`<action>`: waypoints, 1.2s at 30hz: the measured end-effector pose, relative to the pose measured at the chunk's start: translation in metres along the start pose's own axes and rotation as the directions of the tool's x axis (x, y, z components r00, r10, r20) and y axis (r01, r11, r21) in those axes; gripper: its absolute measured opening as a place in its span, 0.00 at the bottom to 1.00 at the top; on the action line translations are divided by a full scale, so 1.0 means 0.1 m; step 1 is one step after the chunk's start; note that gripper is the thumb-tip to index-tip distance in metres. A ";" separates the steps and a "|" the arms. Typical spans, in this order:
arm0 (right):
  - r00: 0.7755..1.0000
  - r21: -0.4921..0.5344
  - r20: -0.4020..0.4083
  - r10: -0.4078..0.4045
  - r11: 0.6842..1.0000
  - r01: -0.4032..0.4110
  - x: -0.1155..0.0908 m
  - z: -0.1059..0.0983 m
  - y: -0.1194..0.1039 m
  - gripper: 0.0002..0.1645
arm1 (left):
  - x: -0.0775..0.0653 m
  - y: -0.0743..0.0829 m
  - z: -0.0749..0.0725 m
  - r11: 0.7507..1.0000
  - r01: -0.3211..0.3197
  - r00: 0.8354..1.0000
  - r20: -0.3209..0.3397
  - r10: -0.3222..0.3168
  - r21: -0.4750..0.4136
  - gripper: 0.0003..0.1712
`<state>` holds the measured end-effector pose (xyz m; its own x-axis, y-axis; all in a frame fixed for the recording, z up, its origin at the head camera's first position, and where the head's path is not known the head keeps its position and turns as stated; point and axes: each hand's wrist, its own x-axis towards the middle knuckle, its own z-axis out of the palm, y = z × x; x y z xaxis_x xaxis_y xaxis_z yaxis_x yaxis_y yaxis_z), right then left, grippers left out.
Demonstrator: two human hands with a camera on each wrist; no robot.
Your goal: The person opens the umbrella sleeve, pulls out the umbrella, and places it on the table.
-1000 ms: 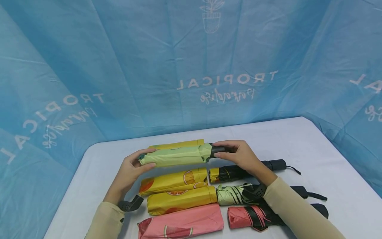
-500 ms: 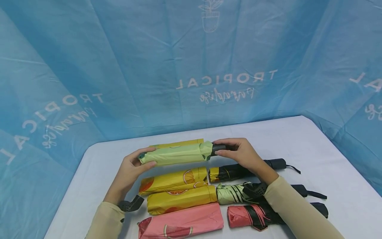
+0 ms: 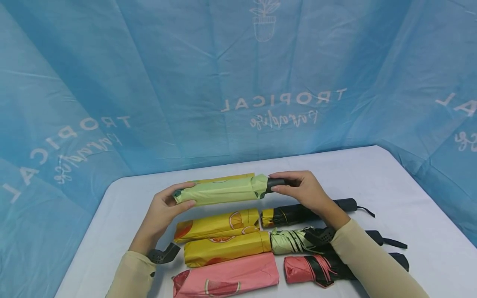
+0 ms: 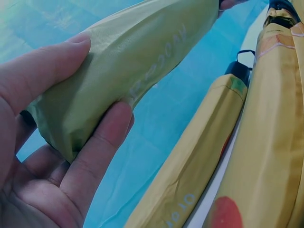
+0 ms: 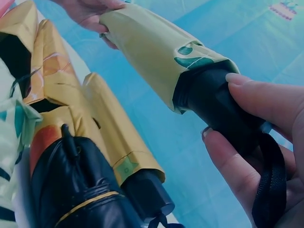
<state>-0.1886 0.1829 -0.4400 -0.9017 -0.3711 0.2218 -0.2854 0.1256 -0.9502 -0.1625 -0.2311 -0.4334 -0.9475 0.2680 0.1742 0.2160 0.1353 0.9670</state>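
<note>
So, starting at the left: the left hand (image 3: 162, 211) comes out of a beige sleeve (image 3: 128, 275), a dark device (image 3: 164, 254) on its wrist. Its grip is clamped on the closed end of a pale green umbrella cover (image 3: 223, 191), thumb on one side and fingers on the other. That cover's up in the air over the far part of the white desk (image 3: 335, 165), lying crosswise between the two hands, with pale lettering on the side the left wrist view catches.

Under and beyond it there's a yellow-covered umbrella (image 5: 121, 128) with a black handle — mostly hidden from the head view. Nearer, a yellow cover with orange slices (image 3: 216, 223) lies on the desk, then a second yellow cover (image 3: 227, 248) just beside it, then a pink watermelon cover (image 3: 227, 276) nearest of all.

Further right, a black handle (image 5: 223, 107) sticks out of the green cover's open end. The right hand (image 3: 305, 188) has its grip pinched on that handle, thumb opposite fingers, black strap (image 5: 270, 185) dangling — easy to see from the right wrist. Right of the covers, far to near: folded umbrellas in black and yellow (image 3: 290, 215), green (image 3: 292, 241), and pink (image 3: 298, 270).
</note>
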 end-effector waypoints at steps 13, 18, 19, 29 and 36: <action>0.999 0.016 -0.027 -0.023 1.000 0.024 0.00 -0.03 -0.12 0.22 | 0.00 0.06 0.01 1.000 -0.007 1.000 -0.004 0.007 -0.022 0.28; 0.999 0.021 -0.043 -0.007 1.000 0.008 -0.03 -0.04 -0.14 0.22 | 0.00 0.07 0.00 1.000 -0.006 1.000 -0.013 0.006 -0.027 0.28; 0.999 0.024 -0.049 -0.002 1.000 0.003 -0.03 -0.04 -0.14 0.22 | -0.01 0.07 0.00 1.000 -0.005 1.000 -0.020 0.004 -0.031 0.28; 0.993 0.033 -0.109 0.032 0.999 -0.029 -0.06 -0.09 -0.15 0.22 | -0.01 0.05 -0.04 0.997 -0.017 1.000 -0.026 0.015 -0.069 0.28; 0.992 0.057 -0.122 0.040 0.998 -0.033 -0.06 -0.11 -0.15 0.23 | -0.02 0.05 -0.05 0.996 -0.031 0.999 -0.030 0.029 -0.078 0.28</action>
<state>-0.1823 0.1938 -0.4250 -0.9453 -0.2504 0.2089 -0.2364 0.0849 -0.9679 -0.1608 -0.2359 -0.4276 -0.9477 0.2426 0.2073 0.2261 0.0523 0.9727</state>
